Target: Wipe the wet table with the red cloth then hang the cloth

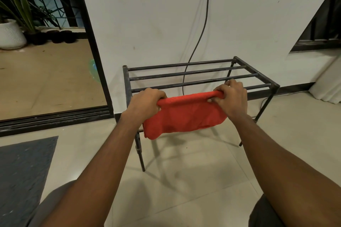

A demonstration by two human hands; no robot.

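Red cloth [184,116] hangs btwn both hands, over rack [193,74] front bar. Left hand [147,104] & right hand [230,97] clenched on its top corners.

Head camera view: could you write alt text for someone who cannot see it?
Two bare hands, left hand and right hand, grip the top edge of a red cloth at the front rail of a dark metal rack standing against a white wall. The cloth hangs down below the hands over a tiled floor.
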